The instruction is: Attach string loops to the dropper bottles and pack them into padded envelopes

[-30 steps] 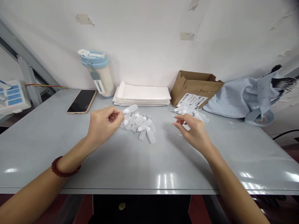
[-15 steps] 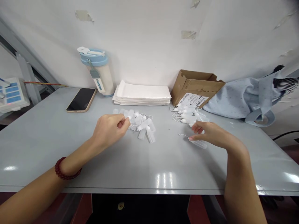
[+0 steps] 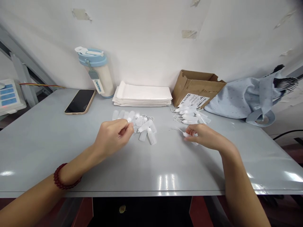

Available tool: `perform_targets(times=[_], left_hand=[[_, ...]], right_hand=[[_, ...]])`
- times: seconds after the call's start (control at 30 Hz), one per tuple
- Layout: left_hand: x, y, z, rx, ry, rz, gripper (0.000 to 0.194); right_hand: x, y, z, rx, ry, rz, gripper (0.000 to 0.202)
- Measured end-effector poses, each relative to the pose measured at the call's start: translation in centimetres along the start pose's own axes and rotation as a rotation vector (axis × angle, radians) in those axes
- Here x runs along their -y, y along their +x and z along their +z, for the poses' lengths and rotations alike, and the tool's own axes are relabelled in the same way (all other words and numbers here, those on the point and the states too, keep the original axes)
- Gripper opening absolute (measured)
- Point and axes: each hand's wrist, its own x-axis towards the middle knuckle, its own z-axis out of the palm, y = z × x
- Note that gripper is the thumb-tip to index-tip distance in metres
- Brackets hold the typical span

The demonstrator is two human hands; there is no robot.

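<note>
My right hand (image 3: 201, 135) has its thumb and fingers closed on a small translucent plastic tag (image 3: 186, 134) with a white cord, low over the table; the fingers cover most of it. Behind that hand lies a heap of similar corded tags (image 3: 189, 118). My left hand (image 3: 115, 134) is closed in a pinch at the left edge of another loose pile of translucent tags (image 3: 151, 136). One tag (image 3: 131, 116) shows just behind its fingertips. What the left fingers hold, if anything, is hidden.
A stack of white envelopes (image 3: 144, 93) lies against the wall between a blue-lidded cup (image 3: 104, 78) and an open cardboard box (image 3: 201, 86). A phone (image 3: 80, 101) rests at the left of the grey table (image 3: 142, 170). A light-blue cloth bag (image 3: 236, 97) sits at the right.
My right hand has moved slightly left and closed around the single tag, which has shifted left and up with it. My left hand remains beside its pile, nearly still. The view has shifted slightly.
</note>
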Motion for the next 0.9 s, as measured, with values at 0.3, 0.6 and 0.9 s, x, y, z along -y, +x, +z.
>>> perform_targets(times=[0.3, 0.6, 0.9], left_hand=[[-0.7, -0.5, 0.4, 0.073, -0.06, 0.093, 0.035], [-1.2, -1.2, 0.7, 0.246, -0.237, 0.06, 0.017], [-1.4, -1.5, 1.1, 0.351, -0.288, 0.032, 0.022]], right_hand=[[3.7, -0.2, 1.8, -0.128, 0.155, -0.349, 0.019], [6.3, -1.0, 3.3, -0.105, 0.281, -0.51, 0.025], [7.1, -1.2, 4.2, -0.055, 0.324, -0.536, 0.025]])
